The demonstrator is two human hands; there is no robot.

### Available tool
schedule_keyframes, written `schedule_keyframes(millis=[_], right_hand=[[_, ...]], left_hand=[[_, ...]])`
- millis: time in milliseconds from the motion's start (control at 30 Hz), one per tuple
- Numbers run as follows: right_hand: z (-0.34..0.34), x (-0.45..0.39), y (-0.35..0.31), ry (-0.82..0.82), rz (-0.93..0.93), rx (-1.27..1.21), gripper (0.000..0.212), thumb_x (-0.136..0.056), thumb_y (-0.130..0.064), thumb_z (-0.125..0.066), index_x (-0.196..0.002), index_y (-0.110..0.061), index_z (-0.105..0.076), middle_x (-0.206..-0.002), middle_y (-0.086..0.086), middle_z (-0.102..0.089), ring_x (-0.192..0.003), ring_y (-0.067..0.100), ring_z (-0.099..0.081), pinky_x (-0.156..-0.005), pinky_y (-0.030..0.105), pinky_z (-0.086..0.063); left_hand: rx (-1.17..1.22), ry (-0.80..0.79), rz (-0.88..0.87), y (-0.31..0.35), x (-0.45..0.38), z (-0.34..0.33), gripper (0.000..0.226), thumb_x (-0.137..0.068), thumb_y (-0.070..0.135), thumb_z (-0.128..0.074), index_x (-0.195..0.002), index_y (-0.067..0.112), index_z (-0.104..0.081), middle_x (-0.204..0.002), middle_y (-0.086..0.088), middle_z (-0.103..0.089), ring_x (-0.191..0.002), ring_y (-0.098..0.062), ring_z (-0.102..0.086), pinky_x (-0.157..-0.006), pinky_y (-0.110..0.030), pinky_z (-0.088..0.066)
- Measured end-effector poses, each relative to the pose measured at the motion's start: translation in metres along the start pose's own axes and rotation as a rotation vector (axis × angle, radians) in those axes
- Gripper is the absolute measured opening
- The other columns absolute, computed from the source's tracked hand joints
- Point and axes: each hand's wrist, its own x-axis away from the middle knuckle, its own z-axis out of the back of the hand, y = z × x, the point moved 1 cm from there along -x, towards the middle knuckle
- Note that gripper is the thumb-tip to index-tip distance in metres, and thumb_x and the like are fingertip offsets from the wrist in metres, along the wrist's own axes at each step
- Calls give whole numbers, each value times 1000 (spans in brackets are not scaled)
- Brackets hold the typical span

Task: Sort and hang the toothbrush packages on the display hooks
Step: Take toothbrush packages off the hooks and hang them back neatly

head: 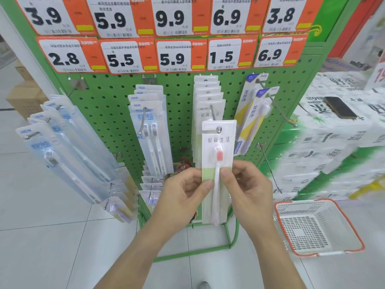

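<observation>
A white and pale-green toothbrush package (217,147) with a pink-headed brush hangs upright in front of the green pegboard (108,105). Its top hole sits at the tip of a hook (218,129) that carries several matching packages (208,97) behind it. My left hand (183,190) pinches the package's lower left edge with thumb on its front. My right hand (248,184) pinches the lower right edge the same way. Other hooks hold blue-topped twin-brush packages (150,126), a clear-blue row (62,147) at the left and yellow-and-blue packages (250,117) at the right.
A white basket with an orange rim (358,236) stands on the tiled floor at the right. Bare hooks (291,122) stick out at the right of the board. Stacked white and green cartons (333,142) fill the right side. Price tags (173,57) line the board's top.
</observation>
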Motion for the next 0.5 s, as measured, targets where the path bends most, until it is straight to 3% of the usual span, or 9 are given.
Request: schedule_keyframes(millis=[133,233,300,433,500], right_hand=[[5,10,-2,-14,19,-66,7,-89,-22,-70,-92,-28,-72,-83,1,-73,-75,19,-66,-71,30,-54],[11,16,0,-84,45,-87,9,-87,-26,-70,-94,-21,-72,-84,6,-74,-76,34,-67,-70,48,-55],[12,19,1,-133,40,-73,11,-87,-26,-70,-94,-18,-72,-85,9,-74,-77,40,-66,-70,53,-53],[1,25,4,-198,-38,-83,18,-88,-30,-70,-94,-14,-71,-87,8,-74,-77,36,-65,-69,48,-52],[-8,27,9,-223,-131,-133,13,-91,-25,-73,-95,-13,-71,-89,6,-75,-78,25,-67,-71,38,-54]], left_hand=[[16,-69,13,3,11,1,13,-89,22,-70,-101,23,-76,-101,0,-78,-94,-21,-74,-84,-36,-60],[40,-129,28,2,17,5,14,-87,26,-72,-99,23,-78,-98,-4,-78,-89,-25,-74,-74,-32,-60],[62,-124,50,-1,23,10,14,-86,25,-74,-99,22,-78,-98,-5,-78,-89,-26,-74,-75,-29,-59],[97,-111,120,-13,38,19,17,-86,29,-76,-100,18,-77,-98,-12,-77,-89,-34,-72,-76,-38,-58],[203,-91,179,-17,46,23,21,-86,25,-74,-101,10,-76,-98,-17,-76,-84,-31,-72,-72,-37,-60]])
